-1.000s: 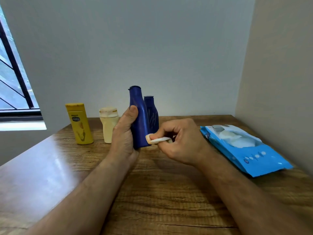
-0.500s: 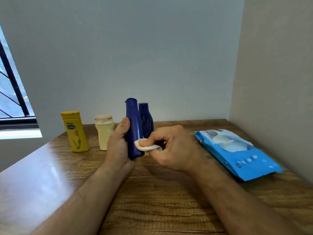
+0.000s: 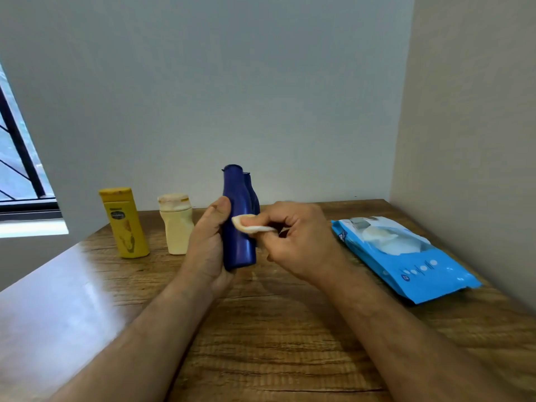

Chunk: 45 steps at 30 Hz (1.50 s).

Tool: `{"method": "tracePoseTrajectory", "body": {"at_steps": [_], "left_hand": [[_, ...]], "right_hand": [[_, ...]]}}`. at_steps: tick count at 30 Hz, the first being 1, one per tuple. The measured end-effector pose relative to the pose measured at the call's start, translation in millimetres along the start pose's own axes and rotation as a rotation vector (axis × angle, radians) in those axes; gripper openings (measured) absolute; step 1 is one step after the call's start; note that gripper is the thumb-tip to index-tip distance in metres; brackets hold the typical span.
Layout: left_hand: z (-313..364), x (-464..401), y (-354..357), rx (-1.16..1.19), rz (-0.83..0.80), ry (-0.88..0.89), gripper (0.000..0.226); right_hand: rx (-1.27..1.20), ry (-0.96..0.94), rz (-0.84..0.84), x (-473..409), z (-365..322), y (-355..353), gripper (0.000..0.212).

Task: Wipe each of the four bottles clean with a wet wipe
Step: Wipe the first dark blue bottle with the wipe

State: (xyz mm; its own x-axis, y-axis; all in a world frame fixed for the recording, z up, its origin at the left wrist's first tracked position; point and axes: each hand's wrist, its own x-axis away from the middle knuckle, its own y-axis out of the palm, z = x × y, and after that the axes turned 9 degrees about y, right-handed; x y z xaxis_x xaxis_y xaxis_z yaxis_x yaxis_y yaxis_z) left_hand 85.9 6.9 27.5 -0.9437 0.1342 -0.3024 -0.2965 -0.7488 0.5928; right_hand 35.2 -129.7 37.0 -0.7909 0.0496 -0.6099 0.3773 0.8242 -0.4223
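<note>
My left hand (image 3: 207, 248) grips a tall dark blue bottle (image 3: 238, 236) upright, just above the wooden table (image 3: 261, 329). My right hand (image 3: 298, 242) pinches a folded white wet wipe (image 3: 249, 225) and presses it against the bottle's right side, about halfway up. A second dark blue bottle (image 3: 253, 195) stands right behind the held one, mostly hidden. Farther left on the table stand a yellow bottle (image 3: 124, 223) and a cream bottle (image 3: 176, 224).
A blue pack of wet wipes (image 3: 406, 256) lies flat on the table's right side, close to the beige side wall. A grey wall runs behind the bottles. A barred window (image 3: 17, 169) is at the far left.
The wipe has slid upward along the blue bottle, from near its bottom to about mid-height. The left hand keeps the same grip. The head camera has shifted slightly.
</note>
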Motion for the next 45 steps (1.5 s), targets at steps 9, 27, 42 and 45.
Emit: {"method": "tracePoseTrajectory", "body": {"at_steps": [9, 27, 42, 45], "left_hand": [[1.4, -4.8, -3.4, -0.016, -0.002, 0.089, 0.060], [-0.7, -0.3, -0.9, -0.074, -0.288, 0.094, 0.041], [-5.1, 7.9, -4.9, -0.667, -0.391, 0.388, 0.050], [-6.2, 11.2, -3.8, -0.826, -0.386, 0.479, 0.051]], "right_hand": [[-0.029, 0.052, -0.055, 2.3, 0.0, -1.9, 0.014], [-0.090, 0.019, 0.105, -0.6, 5.6, -1.0, 0.015], [0.032, -0.092, 0.361, -3.1, 6.5, -0.7, 0.022], [-0.036, -0.025, 0.416, -5.1, 7.6, -2.6, 0.016]]}}
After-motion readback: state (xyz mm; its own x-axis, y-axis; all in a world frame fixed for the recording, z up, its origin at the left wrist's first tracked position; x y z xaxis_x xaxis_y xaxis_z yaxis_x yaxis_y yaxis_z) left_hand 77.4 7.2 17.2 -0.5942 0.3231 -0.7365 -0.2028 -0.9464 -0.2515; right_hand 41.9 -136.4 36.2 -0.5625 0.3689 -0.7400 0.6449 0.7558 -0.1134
